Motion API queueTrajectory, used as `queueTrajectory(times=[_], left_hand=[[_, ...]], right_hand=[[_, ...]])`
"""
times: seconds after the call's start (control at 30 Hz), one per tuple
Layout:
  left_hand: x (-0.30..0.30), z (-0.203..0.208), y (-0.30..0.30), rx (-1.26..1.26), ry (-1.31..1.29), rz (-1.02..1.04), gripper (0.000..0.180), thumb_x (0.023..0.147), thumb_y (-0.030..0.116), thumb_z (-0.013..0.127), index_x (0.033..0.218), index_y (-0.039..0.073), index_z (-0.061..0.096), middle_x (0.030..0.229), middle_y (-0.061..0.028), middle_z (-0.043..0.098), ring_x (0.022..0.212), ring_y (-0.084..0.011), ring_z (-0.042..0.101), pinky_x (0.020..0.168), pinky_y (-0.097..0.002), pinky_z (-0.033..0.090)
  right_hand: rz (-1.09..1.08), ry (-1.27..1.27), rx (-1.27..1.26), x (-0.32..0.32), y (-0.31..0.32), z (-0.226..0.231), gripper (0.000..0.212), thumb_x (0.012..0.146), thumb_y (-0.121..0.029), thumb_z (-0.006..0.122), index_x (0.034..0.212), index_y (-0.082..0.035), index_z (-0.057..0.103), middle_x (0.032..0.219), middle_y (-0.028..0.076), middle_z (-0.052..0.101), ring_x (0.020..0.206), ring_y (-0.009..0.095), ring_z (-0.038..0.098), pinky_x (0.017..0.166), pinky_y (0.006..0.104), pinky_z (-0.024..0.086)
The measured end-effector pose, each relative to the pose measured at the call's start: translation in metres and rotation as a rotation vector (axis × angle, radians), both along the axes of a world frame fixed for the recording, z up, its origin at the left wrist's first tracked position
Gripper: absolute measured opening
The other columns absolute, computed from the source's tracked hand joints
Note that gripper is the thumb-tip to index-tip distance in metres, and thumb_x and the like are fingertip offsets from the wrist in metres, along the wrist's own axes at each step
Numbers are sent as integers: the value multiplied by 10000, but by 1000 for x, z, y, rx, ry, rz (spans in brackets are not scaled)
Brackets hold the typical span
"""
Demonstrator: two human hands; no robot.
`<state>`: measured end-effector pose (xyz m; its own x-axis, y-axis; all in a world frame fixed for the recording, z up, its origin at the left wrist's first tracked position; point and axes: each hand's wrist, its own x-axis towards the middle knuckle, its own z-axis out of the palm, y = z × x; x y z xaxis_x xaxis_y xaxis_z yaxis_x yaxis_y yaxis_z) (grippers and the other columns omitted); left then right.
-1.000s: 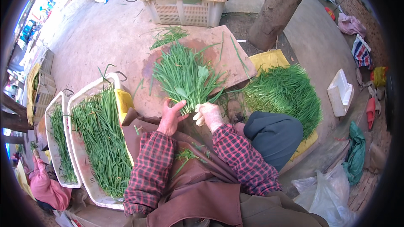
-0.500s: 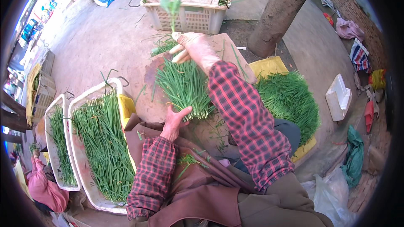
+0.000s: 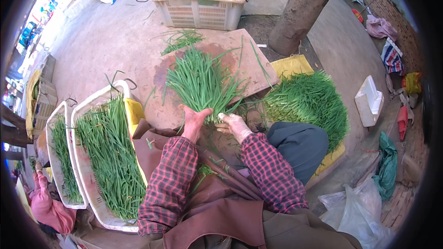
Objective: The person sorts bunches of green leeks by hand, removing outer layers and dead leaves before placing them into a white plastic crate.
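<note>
Pavement work, seen from above: a worn reddish board [image 3: 230, 60] lies on the concrete, and on it fans a bunch of long green chives [image 3: 200, 83], stalk ends drawn together at the board's near edge. To the right a larger loose heap of greens [image 3: 307, 101] sits on a yellow sheet [image 3: 291, 66]; to the left two white trays [image 3: 83, 110] hold stalks already laid lengthwise. A pale slatted crate [image 3: 200, 13] and a tree trunk [image 3: 304, 9] stand beyond the board.

The left hand [image 3: 194, 122] is closed around the gathered stalk ends of the bunch, while the right hand [image 3: 234, 126], half curled just beside it, touches the same ends; whether it truly grips them cannot be told. Both sleeves are red plaid, over a brown apron [image 3: 207, 207].

The step in hand looks like evening and squaring the bunch at its base. The next move would seem to call for a firm two-handed hold, so the stalks stay aligned when lifted toward the nearer tray.
</note>
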<state>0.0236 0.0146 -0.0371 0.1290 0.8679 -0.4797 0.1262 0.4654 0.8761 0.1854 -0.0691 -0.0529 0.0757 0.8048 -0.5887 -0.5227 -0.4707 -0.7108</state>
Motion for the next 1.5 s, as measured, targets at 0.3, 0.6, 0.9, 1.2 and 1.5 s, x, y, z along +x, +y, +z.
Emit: queueTrajectory(times=[0.3,0.6,0.9,1.2,1.5], left_hand=[[-13,18,0,-225,-213,199,350,860,124,585,1200,71,524,1033,-90,641,841,-222,661,650,-420,606],[-65,-1,29,-158,-164,397,230,959,187,496,1129,55,577,963,-104,670,767,-226,669,593,-401,606],[-76,-1,13,382,168,181,758,832,109,660,1467,-79,291,1338,-237,520,1239,-322,520,1067,-393,395],[-41,39,-20,920,607,-421,453,798,40,673,1239,0,576,1093,-157,637,1132,-352,544,987,-431,434],[-10,14,6,1181,1022,-1025,217,813,125,622,1018,70,665,977,-72,606,976,-253,584,807,-375,483]], right_hand=[[-33,-41,-9,-15,24,0,219,947,-175,666,1044,3,583,888,131,702,599,203,690,476,290,525],[-235,-142,7,65,30,-31,127,953,-76,608,1014,35,593,838,181,712,551,208,659,483,325,551],[-96,-196,-100,47,11,-12,246,921,-200,684,1029,10,615,990,142,695,718,228,715,581,318,570],[-23,-933,-174,57,23,-5,966,795,-468,782,1403,165,378,1205,257,653,1088,336,660,894,359,532],[496,-1734,-367,-19,69,35,1227,677,-614,806,1542,14,204,1558,260,317,1074,250,655,828,381,552]])
